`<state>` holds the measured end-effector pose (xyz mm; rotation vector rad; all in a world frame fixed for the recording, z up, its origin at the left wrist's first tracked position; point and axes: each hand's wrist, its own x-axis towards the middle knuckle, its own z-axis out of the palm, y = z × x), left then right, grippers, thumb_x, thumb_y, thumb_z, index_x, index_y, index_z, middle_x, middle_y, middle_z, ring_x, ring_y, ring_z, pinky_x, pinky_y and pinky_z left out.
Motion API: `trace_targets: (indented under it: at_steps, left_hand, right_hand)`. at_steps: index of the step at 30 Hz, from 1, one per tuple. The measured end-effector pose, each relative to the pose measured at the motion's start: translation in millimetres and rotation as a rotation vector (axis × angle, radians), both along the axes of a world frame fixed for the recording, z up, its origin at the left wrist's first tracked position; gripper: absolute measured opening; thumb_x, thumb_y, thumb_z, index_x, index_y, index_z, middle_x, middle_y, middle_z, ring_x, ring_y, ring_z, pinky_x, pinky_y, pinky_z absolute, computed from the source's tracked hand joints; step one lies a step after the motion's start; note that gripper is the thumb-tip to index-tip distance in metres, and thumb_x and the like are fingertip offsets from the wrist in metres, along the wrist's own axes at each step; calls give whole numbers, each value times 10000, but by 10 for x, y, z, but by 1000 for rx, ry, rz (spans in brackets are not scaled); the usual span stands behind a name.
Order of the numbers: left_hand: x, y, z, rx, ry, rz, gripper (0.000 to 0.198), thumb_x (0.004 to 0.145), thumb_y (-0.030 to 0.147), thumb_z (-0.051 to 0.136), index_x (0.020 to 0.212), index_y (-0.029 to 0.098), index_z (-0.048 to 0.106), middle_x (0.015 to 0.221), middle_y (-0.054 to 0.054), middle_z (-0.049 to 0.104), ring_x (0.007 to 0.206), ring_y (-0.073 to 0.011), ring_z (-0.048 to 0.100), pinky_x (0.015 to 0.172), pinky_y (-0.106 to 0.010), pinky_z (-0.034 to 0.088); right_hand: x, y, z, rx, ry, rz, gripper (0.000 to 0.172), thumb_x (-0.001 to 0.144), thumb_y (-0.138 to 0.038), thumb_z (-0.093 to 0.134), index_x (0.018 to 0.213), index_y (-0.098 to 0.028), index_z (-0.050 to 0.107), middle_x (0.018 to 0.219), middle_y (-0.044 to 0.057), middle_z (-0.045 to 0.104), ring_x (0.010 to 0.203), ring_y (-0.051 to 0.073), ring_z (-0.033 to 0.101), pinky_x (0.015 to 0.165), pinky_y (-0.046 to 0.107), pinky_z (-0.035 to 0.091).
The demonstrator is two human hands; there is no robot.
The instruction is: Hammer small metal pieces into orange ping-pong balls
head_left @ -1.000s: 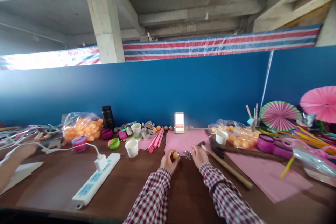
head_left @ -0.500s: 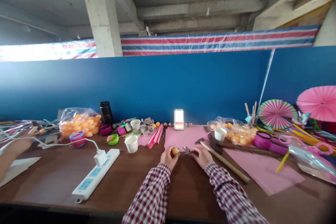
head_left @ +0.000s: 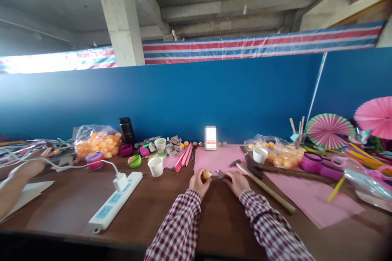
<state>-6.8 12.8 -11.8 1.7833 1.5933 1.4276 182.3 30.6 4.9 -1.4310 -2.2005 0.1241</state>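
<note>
Brought lower beside the metal bits since a second ago: right hand, in the head view. Closed round an orange ball: left hand, just left of the bits, by the near edge of a pink sheet. On the right, set with fingertips drawn narrow at the bits; cannot tell whether gripping any. Judged from the pose, at the step of handling the bits with the ball held alongside. Calling, most likely, for a fine pinch on one bit and a steady ball. Hemmed in on the right by a hammer, slanting toward the near edge. With room to move over the worktop between the sleeves, and leftward as far as the cup and power strip.
</note>
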Motion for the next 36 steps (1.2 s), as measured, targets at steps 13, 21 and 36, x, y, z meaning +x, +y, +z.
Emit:
trace_targets:
  at_steps: [13,21,36]
  left_hand:
    - [18,-68,124,-33,37,13,365,529,85,616,869,198,549,858,-5,600,720,-127,555,698,-262,443]
    - [35,-73,115,-84,-21,-19,332,557,150,619,871,206,528,802,6,614,703,-125,584,663,-245,464]
    - [12,-36,29,-46,40,-28,379,584,193,614,959,215,567,886,-9,628,772,-139,583,735,-270,459]
  right_hand:
    - [-21,-8,0,11,12,18,172,762,-266,451,758,-213,614,813,22,597,784,158,516,683,248,354]
    - [-14,31,-62,14,77,-80,190,790,-289,390,795,-208,561,789,22,622,719,158,558,597,245,354]
    - [-3,17,-19,28,47,-21,203,790,-265,403,781,-204,596,853,31,597,806,155,521,708,249,367]
